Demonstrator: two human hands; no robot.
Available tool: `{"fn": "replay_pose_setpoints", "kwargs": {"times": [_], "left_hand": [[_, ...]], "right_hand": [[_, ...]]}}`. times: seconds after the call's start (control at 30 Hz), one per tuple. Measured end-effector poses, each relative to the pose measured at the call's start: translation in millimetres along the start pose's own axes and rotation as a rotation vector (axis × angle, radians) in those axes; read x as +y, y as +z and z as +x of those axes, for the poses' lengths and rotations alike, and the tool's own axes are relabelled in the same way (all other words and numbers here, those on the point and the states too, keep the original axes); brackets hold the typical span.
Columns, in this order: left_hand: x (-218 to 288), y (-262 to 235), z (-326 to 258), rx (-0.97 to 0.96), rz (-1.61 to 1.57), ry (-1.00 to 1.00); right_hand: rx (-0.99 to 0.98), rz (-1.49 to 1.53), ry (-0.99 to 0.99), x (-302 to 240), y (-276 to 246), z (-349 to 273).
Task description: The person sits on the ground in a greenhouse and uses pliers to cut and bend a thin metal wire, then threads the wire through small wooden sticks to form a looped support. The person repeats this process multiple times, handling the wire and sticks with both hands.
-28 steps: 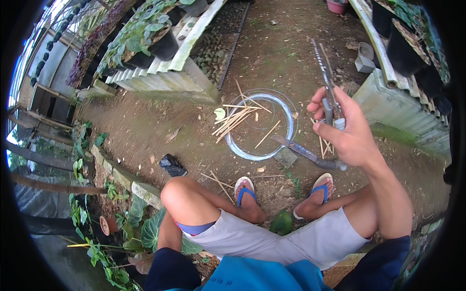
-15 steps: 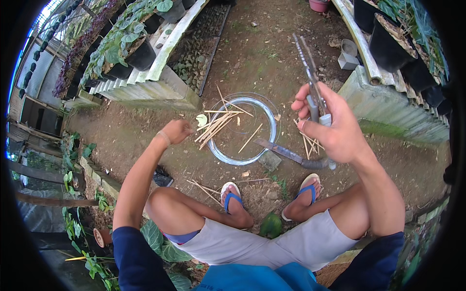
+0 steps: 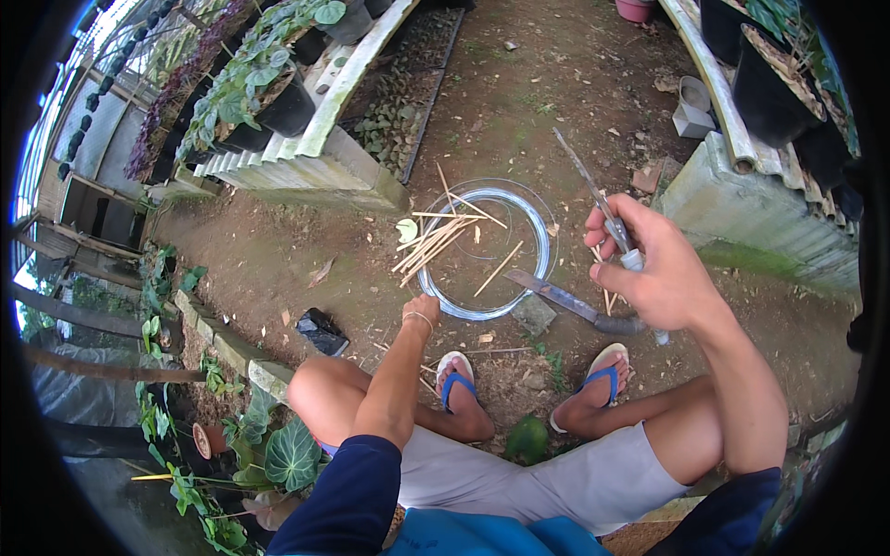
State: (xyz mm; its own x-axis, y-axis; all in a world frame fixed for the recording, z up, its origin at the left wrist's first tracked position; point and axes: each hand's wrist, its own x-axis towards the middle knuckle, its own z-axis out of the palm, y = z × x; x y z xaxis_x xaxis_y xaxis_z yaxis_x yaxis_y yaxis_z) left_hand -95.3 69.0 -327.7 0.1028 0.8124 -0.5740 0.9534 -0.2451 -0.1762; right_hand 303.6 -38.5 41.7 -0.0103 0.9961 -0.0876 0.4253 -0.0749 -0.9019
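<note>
My right hand (image 3: pixel 660 267) is raised at the right, closed around the grey handles of a pair of long-bladed shears (image 3: pixel 591 178). The shears' blades lie together and point up and to the left. My left hand (image 3: pixel 423 312) is low at the near left edge of a coil of silvery wire (image 3: pixel 531 218), its fingers curled in. Whether it grips the wire is hidden. Several thin bamboo sticks (image 3: pixel 429 248) lie across the coil's left side. A sickle-like knife with a dark handle (image 3: pixel 556 296) rests over the coil's right edge, beside a stone block (image 3: pixel 533 316).
More sticks (image 3: pixel 609 298) lie under my right hand. A black plastic bundle (image 3: pixel 322 331) sits left of my feet. Concrete-based benches with potted plants stand at the left (image 3: pixel 357 176) and right (image 3: pixel 714 190). A grey container (image 3: pixel 692 109) is by the right bench.
My left hand has swung right and down to the coil's near edge. The shears' blades, apart before, have come together in my right hand. The view has shifted slightly.
</note>
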Motion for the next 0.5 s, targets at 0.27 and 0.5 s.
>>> {"fn": "replay_pose_setpoints", "kwargs": {"times": [0.27,0.5], "left_hand": [[-57,-143,-10,0.674,-0.515,0.210],[-43,-289,-110,0.798,-0.766,0.216]], "right_hand": [[-0.110,-0.156,0.037,-3,8,6],[-0.240,-0.503,0.081,25,12,6]]}}
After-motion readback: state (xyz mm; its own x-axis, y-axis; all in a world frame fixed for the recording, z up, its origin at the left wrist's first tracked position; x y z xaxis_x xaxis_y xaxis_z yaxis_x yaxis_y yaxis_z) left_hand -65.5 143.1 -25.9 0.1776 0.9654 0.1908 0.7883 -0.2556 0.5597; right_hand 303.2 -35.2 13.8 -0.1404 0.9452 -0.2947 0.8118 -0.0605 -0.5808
